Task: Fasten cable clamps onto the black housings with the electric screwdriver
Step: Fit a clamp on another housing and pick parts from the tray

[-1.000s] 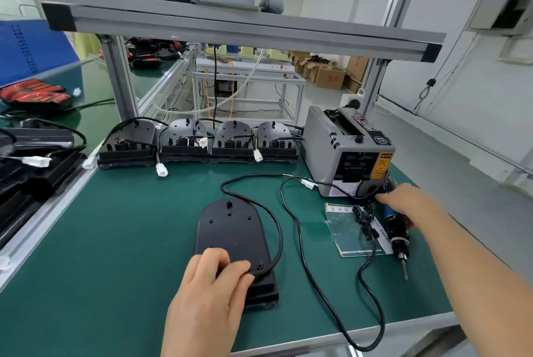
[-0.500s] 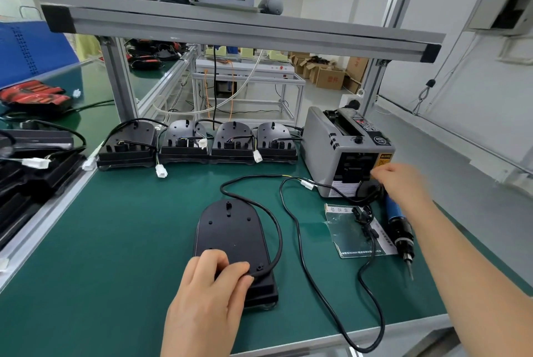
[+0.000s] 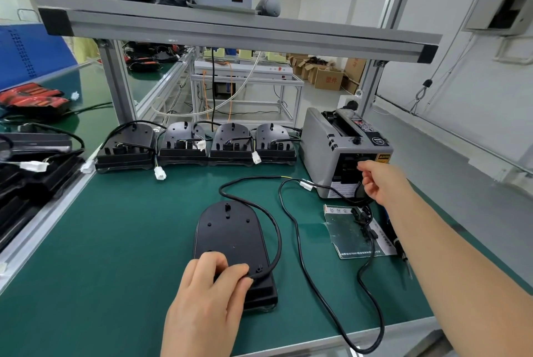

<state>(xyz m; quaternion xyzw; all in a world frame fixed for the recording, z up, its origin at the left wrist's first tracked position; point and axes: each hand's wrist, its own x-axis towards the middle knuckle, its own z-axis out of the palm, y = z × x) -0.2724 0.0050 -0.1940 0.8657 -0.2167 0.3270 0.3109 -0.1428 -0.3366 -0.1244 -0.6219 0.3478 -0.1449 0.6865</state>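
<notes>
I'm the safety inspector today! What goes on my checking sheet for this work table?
Surface: green mat, no spills seen.
Job's things: black housing flat near the front; four more housings rowed at the back; electric screwdriver at right, partly behind the arm.
Clutter: grey tape dispenser; clear bag of small black parts.
Hands: left hand grips the black housing's near end; right hand reaches the tape dispenser's front.
Cables: black cable loops over the mat, sagging past the front edge.
Surroundings: metal shelf overhead; cardboard boxes behind.
</notes>
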